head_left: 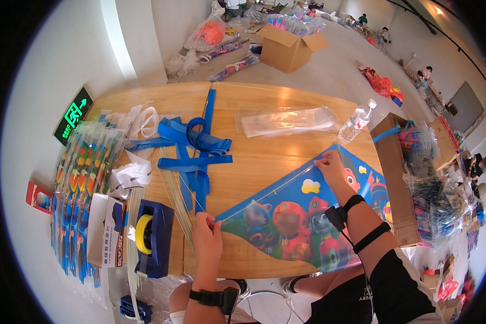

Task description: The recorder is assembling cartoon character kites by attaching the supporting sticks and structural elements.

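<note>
A blue kite (302, 216) printed with cartoon dogs lies across the front right of the wooden table. A thin pale rod (275, 191) runs along its upper left edge. At the kite's left corner my left hand (207, 237) is closed, thumb and forefinger pinched on the corner. My right hand (330, 164) pinches the kite's edge near its top corner, and that forearm lies over the printed face. Blue fabric strips (197, 156) lie in a loose heap beyond my left hand, with several thin pale sticks (175, 194) beside them.
A blue tape dispenser (155, 237) with yellow tape and a white box (103, 229) stand at the left, beside packaged kites (75, 183). Clear plastic sleeves (286, 121) and a water bottle (356, 123) are at the back. A full carton (397, 183) adjoins the right edge.
</note>
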{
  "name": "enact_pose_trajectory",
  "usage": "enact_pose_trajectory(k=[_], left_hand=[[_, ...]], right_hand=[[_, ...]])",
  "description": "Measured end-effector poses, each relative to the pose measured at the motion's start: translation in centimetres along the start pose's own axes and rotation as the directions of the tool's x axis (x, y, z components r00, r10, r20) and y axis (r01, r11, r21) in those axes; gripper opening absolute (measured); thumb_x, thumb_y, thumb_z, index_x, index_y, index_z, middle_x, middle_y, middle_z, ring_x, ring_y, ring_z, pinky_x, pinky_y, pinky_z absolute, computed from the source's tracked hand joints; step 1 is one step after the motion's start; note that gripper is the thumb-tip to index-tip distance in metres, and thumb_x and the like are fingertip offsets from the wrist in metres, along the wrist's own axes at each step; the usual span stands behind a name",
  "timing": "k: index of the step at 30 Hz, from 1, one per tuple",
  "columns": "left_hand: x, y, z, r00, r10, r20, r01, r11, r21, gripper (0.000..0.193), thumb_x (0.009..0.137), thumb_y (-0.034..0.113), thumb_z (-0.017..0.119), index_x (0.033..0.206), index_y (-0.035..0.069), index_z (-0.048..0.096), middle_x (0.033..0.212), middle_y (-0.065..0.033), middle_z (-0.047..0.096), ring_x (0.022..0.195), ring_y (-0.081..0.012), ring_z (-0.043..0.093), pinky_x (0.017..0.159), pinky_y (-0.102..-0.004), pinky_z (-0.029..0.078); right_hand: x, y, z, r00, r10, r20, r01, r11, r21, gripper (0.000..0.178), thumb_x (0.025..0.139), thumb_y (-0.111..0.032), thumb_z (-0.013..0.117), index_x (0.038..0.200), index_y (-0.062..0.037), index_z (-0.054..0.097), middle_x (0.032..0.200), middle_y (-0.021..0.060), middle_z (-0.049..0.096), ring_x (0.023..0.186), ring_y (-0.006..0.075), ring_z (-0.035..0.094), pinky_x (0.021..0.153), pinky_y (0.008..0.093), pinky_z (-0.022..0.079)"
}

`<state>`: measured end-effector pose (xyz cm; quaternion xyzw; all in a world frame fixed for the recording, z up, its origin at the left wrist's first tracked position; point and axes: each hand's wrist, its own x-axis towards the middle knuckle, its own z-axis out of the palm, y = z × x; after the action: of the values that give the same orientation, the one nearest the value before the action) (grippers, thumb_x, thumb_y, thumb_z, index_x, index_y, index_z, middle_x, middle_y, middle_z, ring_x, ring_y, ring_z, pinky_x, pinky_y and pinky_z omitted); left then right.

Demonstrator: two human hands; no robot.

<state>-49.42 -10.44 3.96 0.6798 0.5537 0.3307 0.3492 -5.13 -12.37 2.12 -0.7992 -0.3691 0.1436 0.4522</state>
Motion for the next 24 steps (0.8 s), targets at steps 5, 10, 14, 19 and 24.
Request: enact_pose_trajectory(k=[5,10,14,19,24], left_hand=[[0.1,0.2,0.0,1.0,0.027,-0.014,-0.026,0.999,0.034,0.023,0.087,0.0,0.072,0.096,0.002,0.051,0.079,-0.014,0.058,0.074,-0.0338,0.059,0.068,-0.0456,0.047],[0.0,0.4,0.1,0.999,0.031,-0.017,-0.03,0.999,0.03,0.022,0.087,-0.001,0.071,0.096,0.002,0.05,0.079,-0.0147,0.059,0.075,-0.035,0.059,0.069,-0.0468,0.047],[0.1,0.4,0.1,0.999,0.032,-0.01,-0.032,0.998,0.054,0.023,0.087,-0.001,0.071,0.097,0.002,0.05,0.08,-0.0152,0.059,0.075,-0.0357,0.06,0.069,-0.0476,0.047],[0.2,0.6,0.1,0.999,0.051,-0.007,-0.05,0.994,0.097,0.024,0.088,0.0,0.071,0.098,0.002,0.05,0.08,-0.0157,0.059,0.076,-0.0362,0.06,0.069,-0.0481,0.046],[0.2,0.5,0.3,0.998,0.061,-0.009,-0.06,0.99,0.128,0.023,0.088,0.0,0.071,0.098,0.002,0.051,0.081,-0.0161,0.061,0.078,-0.0373,0.06,0.071,-0.0489,0.046]], right_hand=[[-0.3,-0.4,0.1,1.0,-0.006,0.005,0.006,0.999,0.041,0.036,0.088,-0.006,0.079,0.111,-0.0013,0.051,0.086,0.0083,0.07,0.077,0.0127,0.065,0.068,0.0256,0.051],[-0.5,-0.1,0.5,0.999,-0.017,-0.039,0.018,0.999,0.04,0.032,0.088,-0.006,0.079,0.103,-0.0031,0.051,0.084,0.0076,0.069,0.075,0.0118,0.064,0.066,0.0252,0.051],[-0.3,0.7,1.0,0.995,-0.077,-0.07,0.076,0.997,-0.012,0.031,0.087,-0.006,0.08,0.1,-0.0037,0.051,0.082,0.0067,0.067,0.074,0.0118,0.064,0.065,0.0253,0.051],[-0.1,1.3,1.5,0.983,-0.118,-0.141,0.12,0.993,0.008,0.034,0.08,-0.007,0.085,0.093,-0.0037,0.054,0.078,0.0077,0.068,0.068,0.0133,0.066,0.064,0.0275,0.054],[-0.4,0.7,1.4,0.978,-0.138,-0.154,0.131,0.99,-0.052,0.033,0.08,-0.008,0.085,0.091,-0.0037,0.054,0.077,0.0081,0.068,0.068,0.0142,0.066,0.064,0.0283,0.054]])
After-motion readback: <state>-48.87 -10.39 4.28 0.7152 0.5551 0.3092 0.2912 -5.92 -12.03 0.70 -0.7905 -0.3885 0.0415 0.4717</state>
